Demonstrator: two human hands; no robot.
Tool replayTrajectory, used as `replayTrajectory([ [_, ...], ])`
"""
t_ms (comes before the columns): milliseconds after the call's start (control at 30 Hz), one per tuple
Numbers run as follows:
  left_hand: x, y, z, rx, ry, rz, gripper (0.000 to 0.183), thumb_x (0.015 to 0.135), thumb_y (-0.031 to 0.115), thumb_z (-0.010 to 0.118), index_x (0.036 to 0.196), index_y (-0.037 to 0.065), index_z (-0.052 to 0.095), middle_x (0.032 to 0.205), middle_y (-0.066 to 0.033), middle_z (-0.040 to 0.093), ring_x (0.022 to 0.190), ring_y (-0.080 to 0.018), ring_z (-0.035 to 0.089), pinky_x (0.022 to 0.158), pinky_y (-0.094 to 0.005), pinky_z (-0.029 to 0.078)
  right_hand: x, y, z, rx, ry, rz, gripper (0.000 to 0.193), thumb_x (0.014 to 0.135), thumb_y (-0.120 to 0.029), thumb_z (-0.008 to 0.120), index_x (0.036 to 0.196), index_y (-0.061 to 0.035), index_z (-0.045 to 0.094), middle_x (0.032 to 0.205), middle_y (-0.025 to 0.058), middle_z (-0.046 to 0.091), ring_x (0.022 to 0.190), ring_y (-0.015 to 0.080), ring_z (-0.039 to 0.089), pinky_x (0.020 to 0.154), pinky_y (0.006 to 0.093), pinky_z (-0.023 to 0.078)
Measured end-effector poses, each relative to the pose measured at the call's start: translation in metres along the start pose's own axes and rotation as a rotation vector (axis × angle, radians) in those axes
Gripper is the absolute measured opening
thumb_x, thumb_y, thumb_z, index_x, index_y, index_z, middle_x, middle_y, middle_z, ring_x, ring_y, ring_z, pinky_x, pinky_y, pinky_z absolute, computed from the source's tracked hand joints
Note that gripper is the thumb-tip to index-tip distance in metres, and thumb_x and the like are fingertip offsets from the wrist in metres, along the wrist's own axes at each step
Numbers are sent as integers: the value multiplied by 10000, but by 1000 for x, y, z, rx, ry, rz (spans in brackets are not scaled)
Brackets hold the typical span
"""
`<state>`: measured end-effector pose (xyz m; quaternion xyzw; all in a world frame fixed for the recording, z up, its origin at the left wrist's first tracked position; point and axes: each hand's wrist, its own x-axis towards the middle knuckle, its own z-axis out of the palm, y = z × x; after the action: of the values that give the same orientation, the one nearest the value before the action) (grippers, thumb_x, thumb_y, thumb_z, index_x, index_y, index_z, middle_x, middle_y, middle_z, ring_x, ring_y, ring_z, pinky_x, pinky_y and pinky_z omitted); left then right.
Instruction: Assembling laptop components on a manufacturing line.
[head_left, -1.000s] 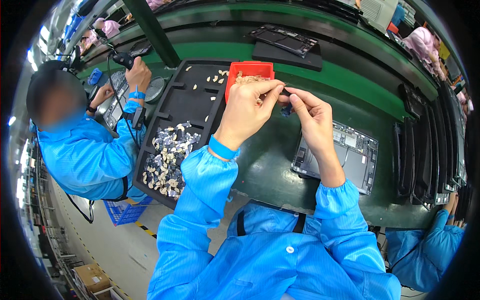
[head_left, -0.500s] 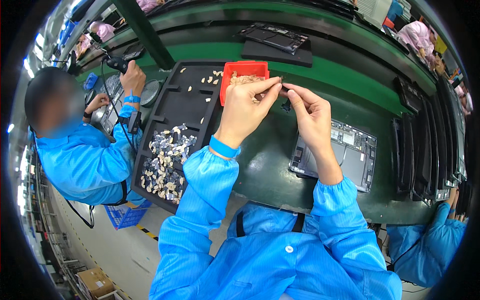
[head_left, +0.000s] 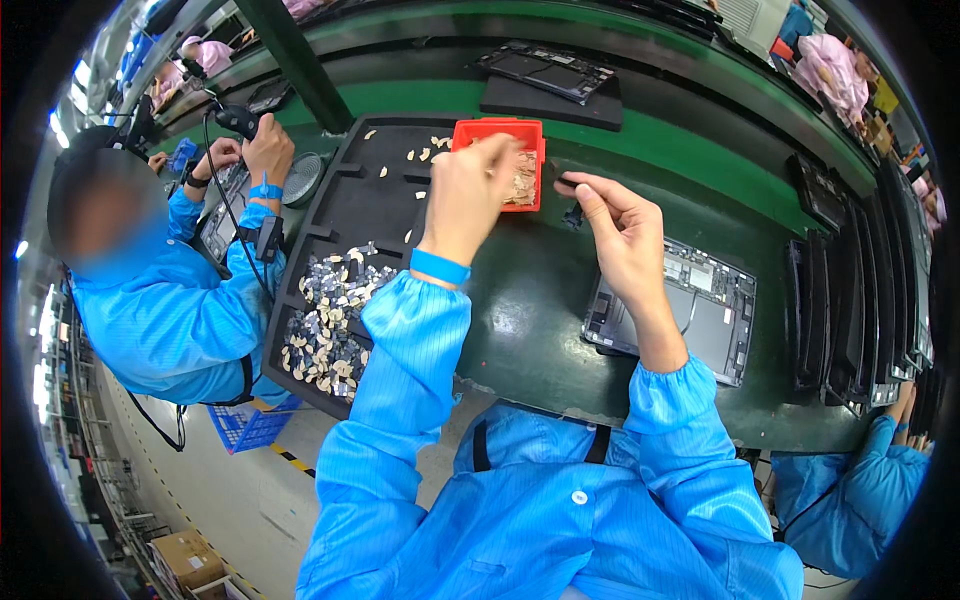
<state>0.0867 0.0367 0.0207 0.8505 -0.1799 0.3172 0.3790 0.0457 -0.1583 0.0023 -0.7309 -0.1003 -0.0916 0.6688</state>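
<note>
- Left hand (head_left: 468, 195), upper middle of the frame: blurred, with fingers across the left part of a red box (head_left: 497, 124); cannot tell if spread, pressed together or pinching anything.
- Around the left wrist: a blue band (head_left: 440, 268), next to the gathered cuff of a blue sleeve (head_left: 412, 330).
- Right hand (head_left: 625, 232), right of the upper middle: thumb and fingertips brought together, pinching a small dark piece (head_left: 573, 215), with part of it dangling below the fingers.
- Small dark piece: just right of the red box in the frame, apart from it, in front of the green table (head_left: 520, 330).
- Inside the red box: many pale scraps (head_left: 524, 182), partly hidden behind the left hand.
- Left of the middle: a black tray (head_left: 345, 195), with a few loose pale bits toward its upper end and a heap of pale and grey bits (head_left: 330, 330) toward its lower end.
- Right of the middle: an opened laptop (head_left: 715, 325) flat on the green table, partly covered by the right hand and wrist.
- Upper middle: another opened laptop (head_left: 548, 72) resting on a black pad (head_left: 560, 108).
- Right edge: a row of dark panels (head_left: 862, 300), leaning close together.
- Left side: a co-worker (head_left: 170, 310) in blue, both hands raised near a hanging cord.
- Lower left: a blue crate (head_left: 240, 427) on the floor.
</note>
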Motion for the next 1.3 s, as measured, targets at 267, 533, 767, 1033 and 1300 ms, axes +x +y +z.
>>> replayTrajectory([
  [267, -37, 36, 19, -788, -325, -486, 378, 1097, 298, 599, 1128, -43, 760, 1050, -123, 780, 892, -143, 742, 736, -263, 579, -13, 6, -1, -794, 193, -721, 379, 841, -77, 782, 1218, -62, 744, 1210, 95, 767, 1225, 317, 690, 930, 431, 518],
  [533, -55, 100, 51, -794, -694, -313, 314, 1105, 201, 577, 1155, -66, 735, 906, 41, 708, 872, -24, 524, 759, -239, 482, -79, 1, -84, 162, 115, -47, 233, 975, -74, 744, 1165, 60, 747, 1134, 137, 782, 1028, 180, 735, 909, 289, 570],
  [767, -27, 113, 124, -89, -545, 396, 475, 974, 303, 702, 1355, 21, 664, 1228, -222, 705, 1136, -337, 692, 906, -413, 551, -124, 14, -166, 220, 469, 52, 158, 982, -31, 717, 1113, 42, 765, 955, 123, 791, 761, 99, 679, 714, 237, 543],
  [1033, -68, 134, 98, 50, -877, 415, 608, 801, 241, 746, 1401, 279, 651, 1272, -109, 659, 1030, -275, 658, 812, -412, 564, -146, -15, -178, -74, 431, 491, 162, 957, -82, 757, 1050, 47, 727, 786, 78, 775, 620, 50, 605, 582, 206, 465],
  [1300, -71, 135, 117, 78, -860, 570, 583, 686, 222, 737, 1254, 351, 746, 1342, -76, 623, 969, -246, 617, 737, -366, 541, -136, -10, -168, -235, 405, 582, 131, 954, -67, 751, 1014, 47, 735, 732, 88, 759, 669, 73, 664, 630, 219, 500],
])
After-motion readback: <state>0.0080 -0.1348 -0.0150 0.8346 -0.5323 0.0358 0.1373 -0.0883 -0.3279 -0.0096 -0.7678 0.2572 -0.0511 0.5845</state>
